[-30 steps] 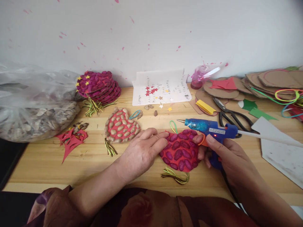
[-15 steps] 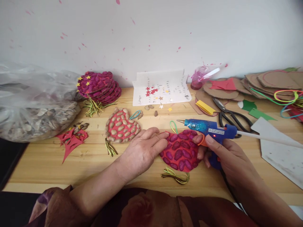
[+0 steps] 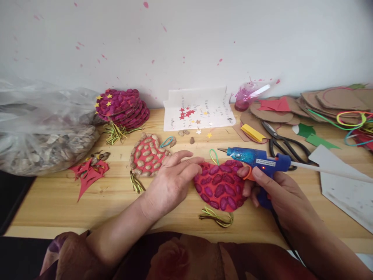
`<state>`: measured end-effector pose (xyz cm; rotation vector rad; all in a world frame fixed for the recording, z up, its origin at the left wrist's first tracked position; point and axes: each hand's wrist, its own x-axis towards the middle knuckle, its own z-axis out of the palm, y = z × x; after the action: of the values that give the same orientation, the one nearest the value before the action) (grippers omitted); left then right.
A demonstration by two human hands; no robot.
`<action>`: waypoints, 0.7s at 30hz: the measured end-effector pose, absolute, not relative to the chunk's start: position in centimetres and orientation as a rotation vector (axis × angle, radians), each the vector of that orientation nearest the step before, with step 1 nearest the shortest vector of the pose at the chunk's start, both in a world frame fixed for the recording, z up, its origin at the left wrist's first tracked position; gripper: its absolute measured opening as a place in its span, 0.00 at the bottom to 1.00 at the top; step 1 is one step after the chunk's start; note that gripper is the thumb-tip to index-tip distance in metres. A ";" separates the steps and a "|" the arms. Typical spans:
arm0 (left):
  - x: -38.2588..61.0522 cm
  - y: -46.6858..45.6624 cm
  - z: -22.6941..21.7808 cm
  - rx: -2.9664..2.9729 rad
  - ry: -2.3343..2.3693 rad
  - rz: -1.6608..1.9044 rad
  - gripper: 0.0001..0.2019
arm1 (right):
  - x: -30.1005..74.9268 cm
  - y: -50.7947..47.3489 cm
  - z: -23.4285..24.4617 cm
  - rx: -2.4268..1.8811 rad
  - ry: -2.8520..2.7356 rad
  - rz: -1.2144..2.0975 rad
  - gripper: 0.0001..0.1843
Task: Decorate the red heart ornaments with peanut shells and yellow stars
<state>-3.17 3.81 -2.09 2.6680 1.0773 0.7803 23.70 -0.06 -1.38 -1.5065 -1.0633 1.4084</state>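
Observation:
My right hand (image 3: 274,192) grips a blue hot glue gun (image 3: 256,157), its nozzle pointing left above a red heart decoration (image 3: 220,186) covered with purple shells. A green loop sits at the heart's top and a yellow-green tassel (image 3: 216,217) at its bottom. My left hand (image 3: 171,181) hovers at the heart's left edge, fingers stretched out and lifted, holding nothing. A second red heart (image 3: 148,155) with tan shells lies just left of my left hand.
A stack of purple shell hearts (image 3: 122,107) stands by the wall. A plastic bag of shells (image 3: 43,132) fills the left. Black scissors (image 3: 284,142), cardboard cut-outs (image 3: 329,99), a paper sheet with stars (image 3: 198,109) and red paper scraps (image 3: 87,173) lie around.
My left hand has drawn back to the left, off the purple heart, its fingers lifting. The right hand and glue gun have stayed put.

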 end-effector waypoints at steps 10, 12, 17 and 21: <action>-2.9 3.9 -2.3 2.679 1.017 0.620 0.14 | 23.7 0.0 -1.2 -1.502 -1.044 1.415 0.19; -2.8 3.9 -2.4 2.676 1.021 0.592 0.14 | 23.7 -0.1 -1.2 -1.501 -1.004 1.423 0.20; -2.8 3.8 -2.3 2.653 1.042 0.717 0.14 | 23.8 -0.1 -1.6 -1.539 -1.037 1.409 0.22; -2.6 3.8 -2.3 2.674 1.047 0.627 0.14 | 23.9 0.1 -2.1 -1.563 -1.085 1.394 0.26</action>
<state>-2.56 3.80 -2.33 2.6742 1.0474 0.6273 23.93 0.08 -2.05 -1.5631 -1.0849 1.3937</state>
